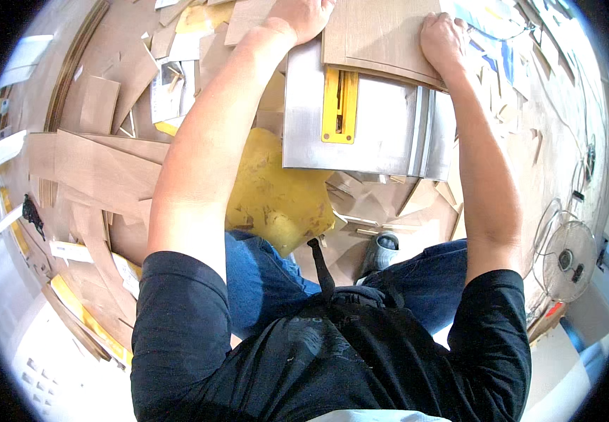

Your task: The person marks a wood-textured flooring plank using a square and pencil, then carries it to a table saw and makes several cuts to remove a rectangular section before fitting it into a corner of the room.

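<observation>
A light brown wooden board [389, 35] lies over the far part of a grey metal saw table [382, 133]. Set into that table is a yellow insert [339, 105] with a dark slot, its far end under the board. My left hand [304, 20] is closed at the board's left edge, partly cut off by the picture's top. At the right edge, my right hand [445, 42] is closed too, with fingers bent over the board. A grooved strip [422, 130] runs along the table's right side.
Offcuts of board [107, 165] are strewn over the floor on the left. A yellow stained panel [269, 190] stands between my legs and the table. On the right are a round fan [565, 259] and loose cables. A slippered foot [380, 253] shows below the table.
</observation>
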Tool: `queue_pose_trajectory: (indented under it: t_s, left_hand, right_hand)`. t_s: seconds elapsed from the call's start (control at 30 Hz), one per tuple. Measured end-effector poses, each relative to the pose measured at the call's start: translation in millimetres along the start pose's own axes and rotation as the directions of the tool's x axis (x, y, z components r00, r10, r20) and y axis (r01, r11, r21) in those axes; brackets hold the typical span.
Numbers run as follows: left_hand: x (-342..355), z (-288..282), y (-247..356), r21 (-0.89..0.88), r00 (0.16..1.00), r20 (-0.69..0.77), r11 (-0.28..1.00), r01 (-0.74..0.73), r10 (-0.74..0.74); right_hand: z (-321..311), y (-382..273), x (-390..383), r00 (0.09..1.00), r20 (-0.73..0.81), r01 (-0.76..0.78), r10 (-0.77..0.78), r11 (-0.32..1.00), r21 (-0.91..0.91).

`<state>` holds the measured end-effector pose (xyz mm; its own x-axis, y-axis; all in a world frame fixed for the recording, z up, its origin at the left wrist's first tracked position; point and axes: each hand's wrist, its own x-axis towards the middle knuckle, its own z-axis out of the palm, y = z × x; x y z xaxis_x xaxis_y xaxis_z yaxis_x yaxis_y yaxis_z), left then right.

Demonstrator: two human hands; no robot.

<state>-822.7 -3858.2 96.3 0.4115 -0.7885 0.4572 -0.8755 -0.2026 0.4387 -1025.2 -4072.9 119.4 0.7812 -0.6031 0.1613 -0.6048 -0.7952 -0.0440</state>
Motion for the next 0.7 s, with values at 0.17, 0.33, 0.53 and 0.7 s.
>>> queue_pose_trajectory:
  t_s: [0.17, 0.33, 0.53, 0.7]
  left_hand:
    - [0, -1, -4, 0.014, 0.999, -0.02, 1.0, -0.025, 0.026]
    - [-2, 1, -3, 0.019, 0.999, -0.033, 1.0, -0.019, 0.019]
    - [-3, 2, -3, 0.031, 0.999, -0.033, 0.999, -0.038, 0.039]
    - [-3, 1, -2, 0.044, 0.999, -0.043, 0.999, -0.029, 0.031]
  right_hand:
    - [2, 1, -2, 0.999, -0.041, 0.005, -0.006, 0.999, -0.032]
    - [1, -1, -3, 0.999, -0.024, -0.047, 0.049, 0.996, 0.077]
    - [3, -3, -7, 0.992, -0.039, -0.112, 0.117, 0.988, 0.11]
    - [2, -1, -7, 0.996, -0.05, -0.072, 0.076, 0.994, 0.078]
